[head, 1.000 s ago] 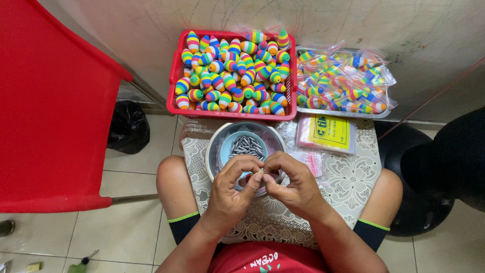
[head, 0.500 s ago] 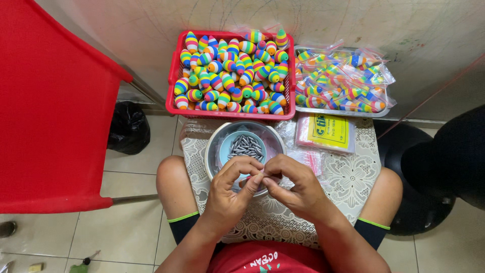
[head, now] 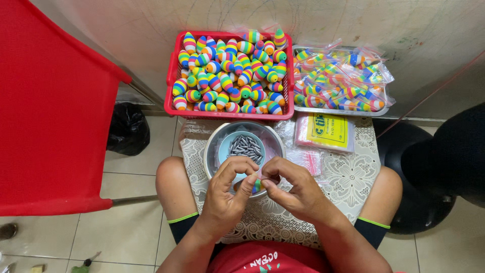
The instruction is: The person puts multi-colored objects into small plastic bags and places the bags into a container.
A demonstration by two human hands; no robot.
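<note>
My left hand (head: pixel 230 194) and my right hand (head: pixel 293 189) meet over my lap, fingertips pinched together on a small rainbow-striped float (head: pixel 257 185) and a bit of clear plastic bag. Just beyond them stands a metal bowl (head: pixel 213 146) with a light blue cup (head: pixel 226 141) inside, filled with several grey bullet-shaped weights (head: pixel 246 146). A red basket (head: pixel 172 88) piled with several rainbow-striped floats sits at the far edge.
A metal tray (head: pixel 343 108) of bagged floats lies at the back right, with a pack of small clear bags with a yellow label (head: pixel 326 132) in front of it. A white lace cloth (head: pixel 348 177) covers my lap board. A red chair (head: pixel 50 116) stands left, a black stool (head: pixel 419 172) right.
My fingers have shifted slightly around the small float; both hands stay in the same place over the bowl's near edge.
</note>
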